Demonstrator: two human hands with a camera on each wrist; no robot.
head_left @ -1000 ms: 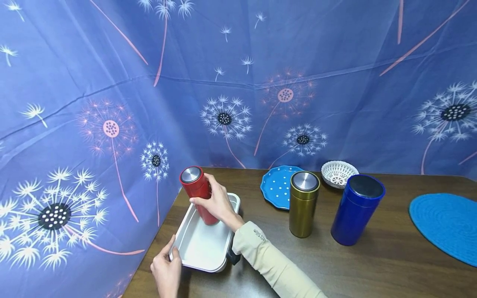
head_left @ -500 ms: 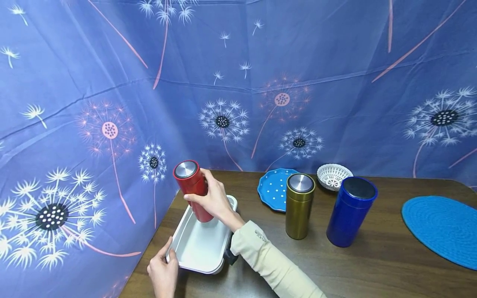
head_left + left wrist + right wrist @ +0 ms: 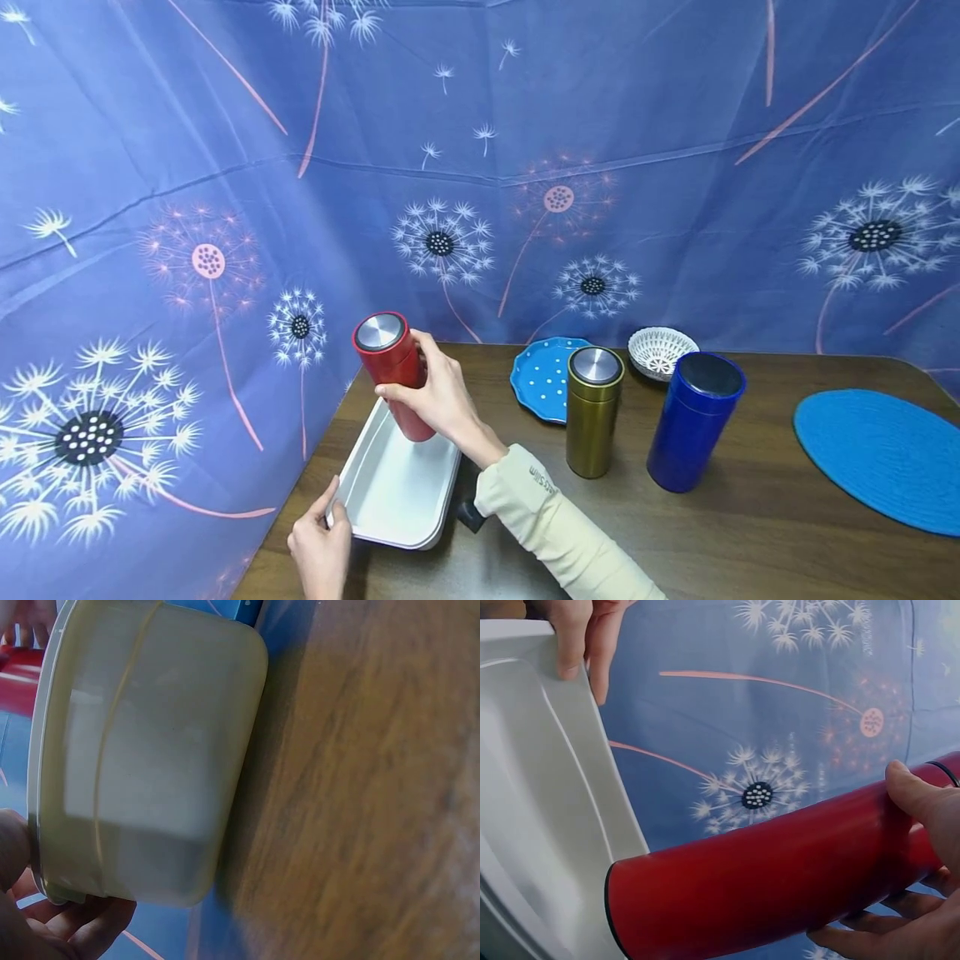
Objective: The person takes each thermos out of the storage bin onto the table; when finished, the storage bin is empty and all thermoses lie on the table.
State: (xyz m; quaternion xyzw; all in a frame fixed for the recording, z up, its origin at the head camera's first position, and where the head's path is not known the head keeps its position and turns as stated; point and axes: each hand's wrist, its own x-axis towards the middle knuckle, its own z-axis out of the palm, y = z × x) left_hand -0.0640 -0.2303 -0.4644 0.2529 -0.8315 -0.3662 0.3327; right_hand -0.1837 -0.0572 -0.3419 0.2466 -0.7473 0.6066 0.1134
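My right hand [image 3: 442,392] grips a red flask [image 3: 396,371] with a silver lid, thumb on one side and fingers round the other. The flask tilts, its base over the far end of a white rectangular container [image 3: 397,492]. In the right wrist view the flask's black-rimmed base overlaps the container's edge; whether they touch I cannot tell. My left hand [image 3: 322,533] pinches the container's near left rim, and the left wrist view shows thumb and fingers at its corner. A gold flask [image 3: 592,425] and a larger blue flask [image 3: 690,433] stand upright to the right.
Behind the gold flask lies a blue polka-dot plate [image 3: 542,379]. A white openwork bowl [image 3: 660,346] sits by the back edge. A round blue placemat [image 3: 877,454] covers the table's right side. Patterned blue cloth [image 3: 480,208] hangs close behind and at the left.
The red flask has risen a little in my right hand, its base lifting higher above the container floor. My left hand keeps its hold on the rim. The view has shifted slightly right.
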